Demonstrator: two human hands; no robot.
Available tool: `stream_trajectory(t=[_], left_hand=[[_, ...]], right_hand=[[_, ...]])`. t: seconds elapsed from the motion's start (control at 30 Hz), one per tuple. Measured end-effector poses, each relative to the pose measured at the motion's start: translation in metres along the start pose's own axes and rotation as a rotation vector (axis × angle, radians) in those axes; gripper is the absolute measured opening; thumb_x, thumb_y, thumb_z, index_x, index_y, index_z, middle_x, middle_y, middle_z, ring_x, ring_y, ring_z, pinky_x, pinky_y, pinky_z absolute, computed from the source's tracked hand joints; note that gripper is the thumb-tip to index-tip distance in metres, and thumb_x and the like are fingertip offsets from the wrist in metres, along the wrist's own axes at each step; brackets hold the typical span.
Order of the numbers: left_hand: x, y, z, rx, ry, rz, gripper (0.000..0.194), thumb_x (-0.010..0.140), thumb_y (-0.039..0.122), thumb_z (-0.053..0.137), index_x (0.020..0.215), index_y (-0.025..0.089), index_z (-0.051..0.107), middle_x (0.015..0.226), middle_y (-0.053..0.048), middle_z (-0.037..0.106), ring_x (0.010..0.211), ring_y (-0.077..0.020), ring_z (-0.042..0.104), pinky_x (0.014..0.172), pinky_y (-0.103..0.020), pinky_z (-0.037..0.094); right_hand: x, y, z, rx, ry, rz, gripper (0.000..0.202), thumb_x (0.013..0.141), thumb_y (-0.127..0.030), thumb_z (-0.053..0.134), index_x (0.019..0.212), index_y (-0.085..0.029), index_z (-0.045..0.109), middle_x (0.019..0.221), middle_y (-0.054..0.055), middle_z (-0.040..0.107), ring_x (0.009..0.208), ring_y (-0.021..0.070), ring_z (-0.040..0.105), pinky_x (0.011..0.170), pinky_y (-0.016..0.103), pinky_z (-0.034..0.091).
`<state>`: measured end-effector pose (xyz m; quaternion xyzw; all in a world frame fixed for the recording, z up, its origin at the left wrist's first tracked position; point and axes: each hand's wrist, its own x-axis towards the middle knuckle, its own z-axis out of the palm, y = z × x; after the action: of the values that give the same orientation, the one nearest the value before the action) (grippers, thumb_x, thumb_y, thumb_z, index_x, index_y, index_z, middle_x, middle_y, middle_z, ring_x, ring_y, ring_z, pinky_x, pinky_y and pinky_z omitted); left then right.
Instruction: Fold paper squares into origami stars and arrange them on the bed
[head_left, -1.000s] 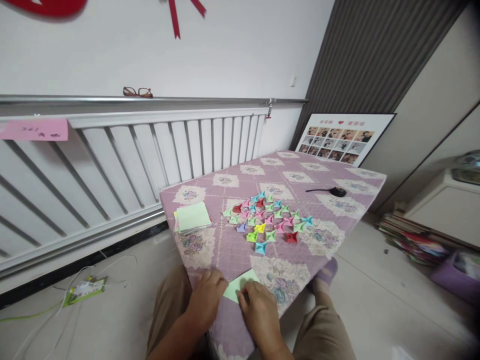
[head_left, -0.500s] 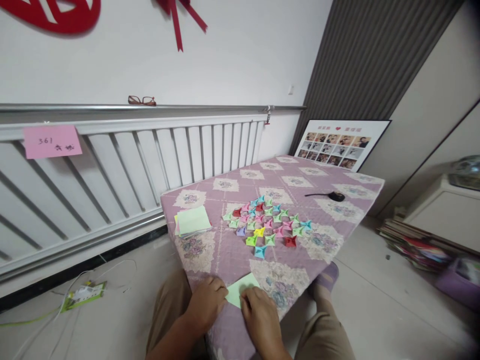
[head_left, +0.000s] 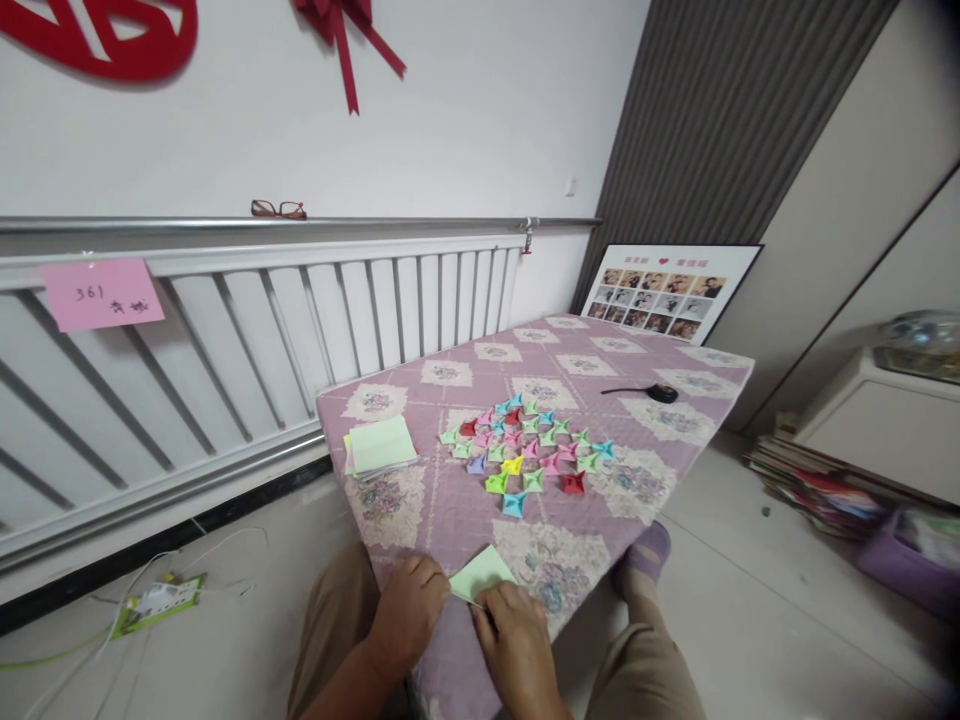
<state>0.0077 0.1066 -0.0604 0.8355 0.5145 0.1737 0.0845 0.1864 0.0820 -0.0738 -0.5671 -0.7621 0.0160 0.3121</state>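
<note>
A light green paper sheet [head_left: 480, 574] lies at the near edge of the cloth-covered table, its lower edge lifted into a fold. My left hand [head_left: 411, 612] is closed at the sheet's left corner, pinching it. At the lower right edge my right hand [head_left: 516, 630] grips the paper between thumb and curled fingers. Beyond my hands, several small folded paper pieces [head_left: 532, 480] in green, pink, blue, red and yellow stand in rows. A stack of square paper sheets [head_left: 382, 446], pale green on top, rests at the table's left side.
On the table's far right lies a black round object with a strap [head_left: 662, 393]. A white radiator [head_left: 337, 320] runs along the left, with glasses [head_left: 278, 209] on the pipe above. A power strip [head_left: 161, 603] is on the floor, left. A photo board [head_left: 667, 290] leans behind.
The near edge of the green sheet has been raised and folded away from me, so less of it lies flat. My right hand has shifted slightly. The view has tilted a little.
</note>
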Motion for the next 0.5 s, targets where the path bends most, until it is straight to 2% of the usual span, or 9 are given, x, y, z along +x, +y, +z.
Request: stream_trajectory(t=[0.2, 0.3, 0.4, 0.5], left_hand=[[0.0, 0.004, -0.013, -0.033, 0.08, 0.028, 0.015, 0.091, 0.019, 0.049, 0.082, 0.019, 0.061, 0.088, -0.003, 0.062, 0.088, -0.0188, 0.053, 0.084, -0.034, 0.041], [0.002, 0.007, -0.03, -0.093, 0.135, 0.062, 0.014, 0.089, 0.019, 0.051, 0.078, 0.019, 0.059, 0.083, -0.002, 0.062, 0.085, -0.0181, 0.055, 0.082, -0.033, 0.041], [0.005, 0.01, -0.05, -0.194, 0.245, 0.073, 0.013, 0.088, 0.019, 0.053, 0.075, 0.019, 0.058, 0.081, -0.002, 0.062, 0.083, -0.0182, 0.055, 0.078, -0.032, 0.043], [0.007, 0.016, -0.072, -0.333, 0.342, 0.083, 0.015, 0.087, 0.021, 0.054, 0.072, 0.02, 0.057, 0.078, -0.002, 0.061, 0.08, -0.0173, 0.056, 0.074, -0.03, 0.045]], right_hand=[[-0.003, 0.0, -0.002, -0.003, 0.027, -0.054, 0.017, 0.09, -0.022, 0.051, 0.075, -0.023, 0.06, 0.076, 0.001, 0.058, 0.074, 0.0182, 0.051, 0.071, 0.031, 0.032], [0.0, -0.004, -0.009, 0.033, 0.035, -0.097, 0.017, 0.091, -0.021, 0.049, 0.081, -0.024, 0.062, 0.078, 0.002, 0.059, 0.075, 0.0178, 0.052, 0.071, 0.03, 0.035], [0.005, -0.012, -0.018, 0.132, 0.032, -0.133, 0.018, 0.092, -0.019, 0.045, 0.087, -0.023, 0.062, 0.078, 0.002, 0.059, 0.075, 0.017, 0.054, 0.068, 0.027, 0.039], [0.012, -0.024, -0.028, 0.292, 0.013, -0.098, 0.019, 0.092, -0.02, 0.044, 0.086, -0.023, 0.062, 0.078, 0.002, 0.06, 0.074, 0.0166, 0.056, 0.067, 0.026, 0.042]])
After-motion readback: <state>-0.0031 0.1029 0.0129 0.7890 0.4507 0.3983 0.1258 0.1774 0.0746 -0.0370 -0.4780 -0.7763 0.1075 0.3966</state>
